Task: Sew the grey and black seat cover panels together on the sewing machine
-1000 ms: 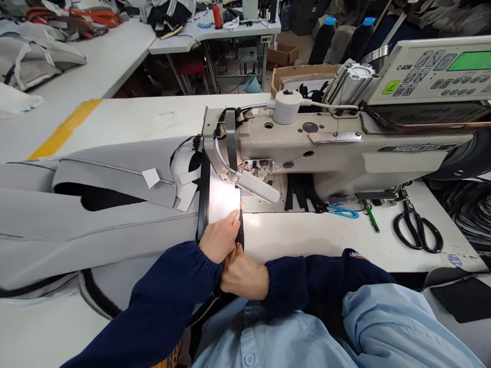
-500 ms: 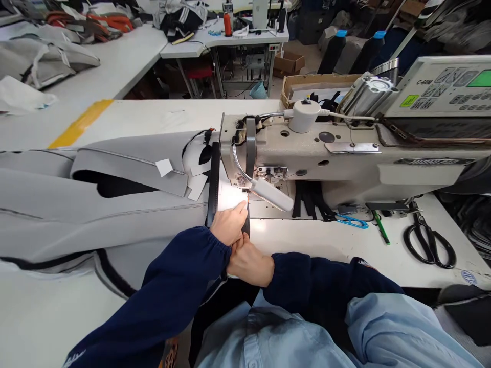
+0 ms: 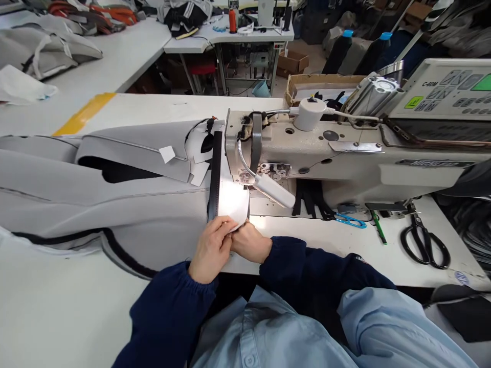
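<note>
My left hand (image 3: 210, 248) is closed on the near edge of a grey fabric piece (image 3: 161, 209), pinching a pale, brightly lit part of it between thumb and fingers. Close against it, my right hand (image 3: 251, 242) is closed on the same near edge, its fingertips partly hidden under the fabric. A black strip (image 3: 215, 174) runs along the fabric just left of the lit part. The fabric's right edge reaches the needle area of a sewing machine (image 3: 299, 145), where a small white lamp (image 3: 274, 190) shines down. The needle itself cannot be made out.
Black-handled scissors (image 3: 425, 240), a green pen (image 3: 379, 228) and blue thread snips (image 3: 350, 220) lie at the right. Black strips (image 3: 307, 198) hang under the machine arm. Behind stands a cardboard box (image 3: 326, 82); a control panel (image 3: 441, 92) is at upper right.
My left hand has moved toward me and slightly left, from lying on the lit fabric to pinching its near edge, which is now lifted. My right hand has shifted slightly away from me.
</note>
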Demonstrator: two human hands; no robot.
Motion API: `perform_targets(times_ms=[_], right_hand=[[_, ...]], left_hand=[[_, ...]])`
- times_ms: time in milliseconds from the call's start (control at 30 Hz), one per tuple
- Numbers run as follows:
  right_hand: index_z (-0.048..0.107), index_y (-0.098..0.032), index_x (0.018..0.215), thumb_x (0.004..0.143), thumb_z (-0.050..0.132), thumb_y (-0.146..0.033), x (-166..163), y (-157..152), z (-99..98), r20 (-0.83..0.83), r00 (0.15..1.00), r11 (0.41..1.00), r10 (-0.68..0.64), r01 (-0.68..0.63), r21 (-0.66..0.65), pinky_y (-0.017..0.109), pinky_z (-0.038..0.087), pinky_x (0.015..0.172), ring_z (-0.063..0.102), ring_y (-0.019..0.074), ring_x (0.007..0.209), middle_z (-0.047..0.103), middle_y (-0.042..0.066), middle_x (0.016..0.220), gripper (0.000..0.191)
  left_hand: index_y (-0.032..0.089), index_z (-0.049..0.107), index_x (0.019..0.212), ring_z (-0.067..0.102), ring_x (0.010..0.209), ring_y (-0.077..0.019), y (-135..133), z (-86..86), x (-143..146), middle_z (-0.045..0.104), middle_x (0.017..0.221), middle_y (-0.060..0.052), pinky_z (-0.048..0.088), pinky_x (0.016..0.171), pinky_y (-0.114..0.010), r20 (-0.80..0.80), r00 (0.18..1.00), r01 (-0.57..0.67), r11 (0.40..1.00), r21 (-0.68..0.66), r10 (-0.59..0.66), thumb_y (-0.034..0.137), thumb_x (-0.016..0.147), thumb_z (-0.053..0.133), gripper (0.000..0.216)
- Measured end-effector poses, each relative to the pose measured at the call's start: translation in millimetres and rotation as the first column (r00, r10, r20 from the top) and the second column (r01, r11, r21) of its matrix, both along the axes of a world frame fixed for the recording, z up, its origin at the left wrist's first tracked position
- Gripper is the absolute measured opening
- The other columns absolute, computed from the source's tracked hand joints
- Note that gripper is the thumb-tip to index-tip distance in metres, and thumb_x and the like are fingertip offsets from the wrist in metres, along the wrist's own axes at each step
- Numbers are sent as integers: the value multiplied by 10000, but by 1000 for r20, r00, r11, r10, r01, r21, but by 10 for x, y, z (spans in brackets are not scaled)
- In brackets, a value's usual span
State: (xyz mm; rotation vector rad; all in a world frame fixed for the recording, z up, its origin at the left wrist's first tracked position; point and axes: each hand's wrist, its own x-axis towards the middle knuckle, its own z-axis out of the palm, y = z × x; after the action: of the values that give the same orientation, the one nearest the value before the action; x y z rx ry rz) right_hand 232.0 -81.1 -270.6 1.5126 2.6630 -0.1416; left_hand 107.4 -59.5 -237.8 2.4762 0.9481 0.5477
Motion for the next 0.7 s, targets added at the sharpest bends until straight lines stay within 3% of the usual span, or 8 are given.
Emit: perform_targets(times_ms=[67,167,300,433,700], right_hand=[[685,-91,994,855,494,-50,31,-79,-59,-23,1000,999,11,-10,41,492,525,784,639,311,943,692,162,967,240],[646,-37,1080,910,458,-113,82,-353,-172,-95,995,978,45,-24,207,512,480,912,613,310,1029,676,197,1025,265],[555,43,1186,961,415,-218,81,-750,-291,-221,973,928,64,24,371,481,437,996,575,300,1114,623,257,1134,372],[559,41,1170,952,449,-284,28,-842,-326,-282,959,919,35,80,386,469,439,996,589,312,1083,645,228,1092,406],[569,47,1129,960,413,-261,4,-677,-300,-208,978,909,2,85,408,489,437,982,615,305,1000,668,216,983,385]], left_hand=[[179,587,1160,591,1103,-178,-103,-187,3,619,1200,-74,525,956,-339,212,976,-47,999,27,40,83,890,379,354],[194,550,1220,584,1146,-158,-150,-343,33,630,1214,-59,498,1027,-341,298,951,51,994,94,-77,72,908,377,377],[155,569,1180,598,1118,-159,-71,-356,-21,662,1140,-75,529,987,-330,112,958,223,931,288,-264,11,874,316,423],[96,585,1133,604,1101,-198,3,-383,-92,658,1141,-117,543,955,-356,-83,938,336,828,449,-336,21,860,317,390],[139,581,1150,619,1082,-143,191,-480,-101,687,1091,-69,501,1018,-278,-36,899,395,774,495,-436,28,869,387,359]])
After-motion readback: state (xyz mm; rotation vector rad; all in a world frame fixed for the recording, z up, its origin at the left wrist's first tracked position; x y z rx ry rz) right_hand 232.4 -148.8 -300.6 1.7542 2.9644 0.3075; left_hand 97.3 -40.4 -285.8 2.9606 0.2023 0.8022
